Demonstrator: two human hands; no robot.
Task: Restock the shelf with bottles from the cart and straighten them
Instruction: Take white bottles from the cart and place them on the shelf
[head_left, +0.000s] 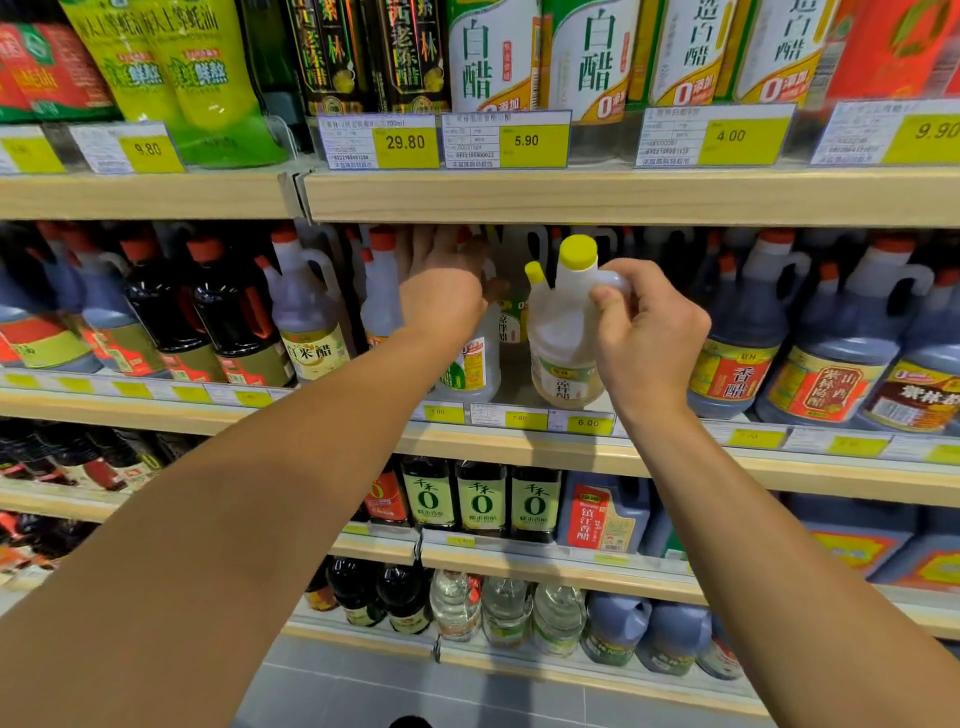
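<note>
We see two bare arms with no sleeves on them at all. Our left hand (441, 296) has no ring, no watch and no glove. Our right hand (649, 338) is bare too, and its wrist has no band. The fingernails are short and plain.

A shop, a supermarket's condiment aisle. Wood-fronted shelves (623, 197) run in tiers, packed with rows of identical vinegar and sauce bottles (737, 332). Yellow price tags (405, 141) reading 29.80, 5.90 and 4.00 clip along the shelf edges. Below the shelves lies a grey tiled floor (363, 696).
</note>
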